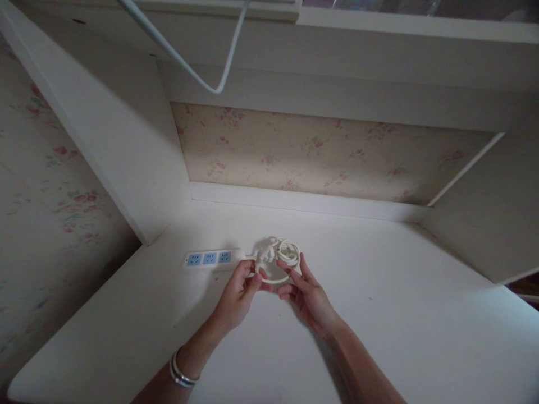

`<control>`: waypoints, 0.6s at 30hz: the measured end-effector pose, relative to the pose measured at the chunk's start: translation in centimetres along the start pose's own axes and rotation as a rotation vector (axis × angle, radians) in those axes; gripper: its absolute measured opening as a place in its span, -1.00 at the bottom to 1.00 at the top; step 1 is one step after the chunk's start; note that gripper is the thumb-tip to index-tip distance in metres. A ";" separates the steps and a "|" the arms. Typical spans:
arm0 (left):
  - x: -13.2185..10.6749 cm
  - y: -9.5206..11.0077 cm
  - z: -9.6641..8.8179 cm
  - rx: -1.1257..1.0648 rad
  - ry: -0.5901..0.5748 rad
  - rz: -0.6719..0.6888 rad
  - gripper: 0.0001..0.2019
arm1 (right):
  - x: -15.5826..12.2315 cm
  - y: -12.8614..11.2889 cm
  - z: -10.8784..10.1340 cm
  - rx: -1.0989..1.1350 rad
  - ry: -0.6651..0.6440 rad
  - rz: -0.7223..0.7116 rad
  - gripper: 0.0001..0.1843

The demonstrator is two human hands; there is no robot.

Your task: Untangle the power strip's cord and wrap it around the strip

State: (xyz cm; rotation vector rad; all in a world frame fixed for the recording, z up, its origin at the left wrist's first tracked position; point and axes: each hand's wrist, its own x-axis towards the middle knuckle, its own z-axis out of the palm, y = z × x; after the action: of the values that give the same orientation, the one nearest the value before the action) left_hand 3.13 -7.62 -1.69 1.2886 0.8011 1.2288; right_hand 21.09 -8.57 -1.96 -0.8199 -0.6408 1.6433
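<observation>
A silver bracelet (pixel 182 370) circles the left wrist. The left hand (pixel 240 295) pinches the white coiled cord (pixel 288 257) at its eight o'clock; the right hand (pixel 310 297) grips its four o'clock. On the surface (pixel 379 320), a power strip (pixel 209 258) lies at nine o'clock; floral wallpaper (pixel 315 154) stands at twelve.

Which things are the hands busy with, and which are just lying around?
In the job:
- left hand and right hand, holding
- white cord
- power strip, probably joined to it

Just there:
- bent rod overhead
- bracelet
</observation>
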 end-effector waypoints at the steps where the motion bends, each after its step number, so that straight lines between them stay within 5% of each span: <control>1: -0.1 0.0 0.0 0.012 -0.024 -0.014 -0.74 | 0.1 0.1 0.0 -0.016 0.021 -0.008 -0.12; 9: -0.1 0.0 -0.1 0.213 -0.081 -0.098 -0.70 | 0.8 0.0 -0.2 -0.132 0.165 -0.155 -0.65; 18: 0.6 0.1 -0.9 0.359 -0.001 -0.146 -0.62 | -0.3 0.3 0.4 -0.088 -0.154 -0.016 -0.47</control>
State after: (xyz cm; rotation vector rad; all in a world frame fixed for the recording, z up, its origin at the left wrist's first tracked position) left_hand 2.35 -6.80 -1.61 1.4866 1.1319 0.9964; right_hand 20.64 -8.88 -1.95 -0.7535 -0.8303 1.6844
